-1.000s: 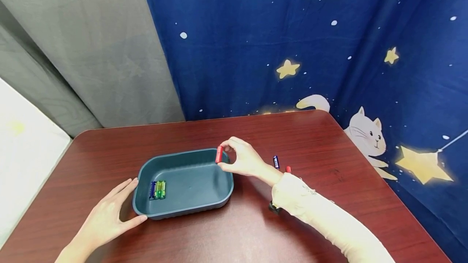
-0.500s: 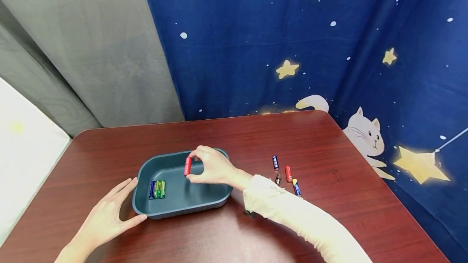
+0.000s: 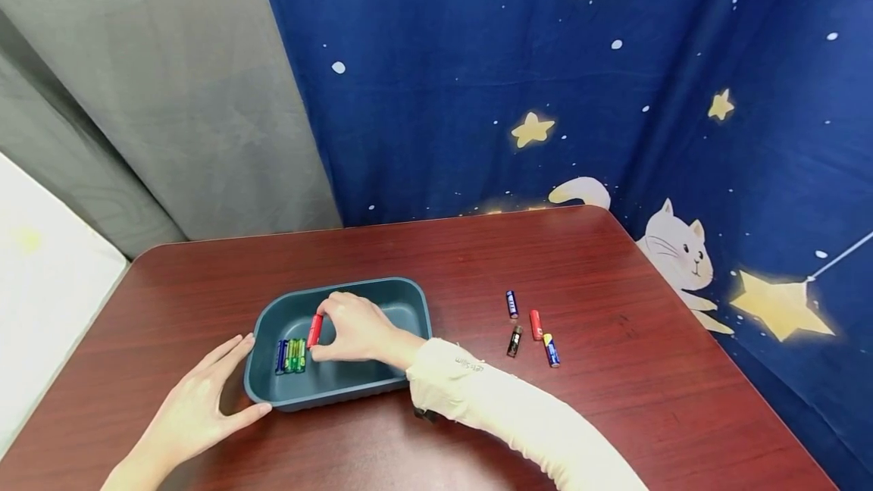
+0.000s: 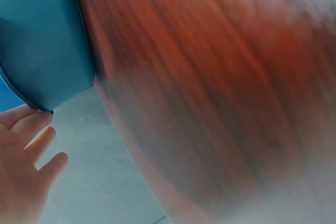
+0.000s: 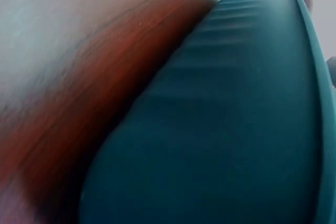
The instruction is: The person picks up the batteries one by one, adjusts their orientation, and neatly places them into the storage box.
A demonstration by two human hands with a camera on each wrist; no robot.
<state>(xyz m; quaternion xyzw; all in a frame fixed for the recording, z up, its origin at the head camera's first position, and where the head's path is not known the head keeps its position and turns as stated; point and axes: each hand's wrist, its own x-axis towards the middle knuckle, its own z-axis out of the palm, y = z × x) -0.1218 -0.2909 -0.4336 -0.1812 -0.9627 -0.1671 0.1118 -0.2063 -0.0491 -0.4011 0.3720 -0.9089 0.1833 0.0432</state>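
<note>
My right hand (image 3: 355, 329) pinches a red battery (image 3: 314, 331) between thumb and fingers, low inside the teal tray (image 3: 402, 301). Just left of it, a row of several blue and green batteries (image 3: 291, 355) lies side by side on the tray's floor. My left hand (image 3: 194, 404) rests at the tray's left end, fingers straight, with fingertips and thumb tip at the rim. In the left wrist view, fingers (image 4: 32, 129) touch the tray's edge (image 4: 47, 40). The right wrist view is filled by the tray's outer wall (image 5: 226, 103); the held battery is hidden there.
Right of the tray on the brown table (image 3: 464, 248) lie loose batteries: a blue one (image 3: 512, 304), a red one (image 3: 536, 325), a black one (image 3: 514, 341) and a blue-yellow one (image 3: 551, 351). Curtains hang behind the table's far edge.
My right hand has carried the red battery leftward from the tray's right rim down beside the row. The loose batteries have come out from behind the sleeve. My left hand has stayed put.
</note>
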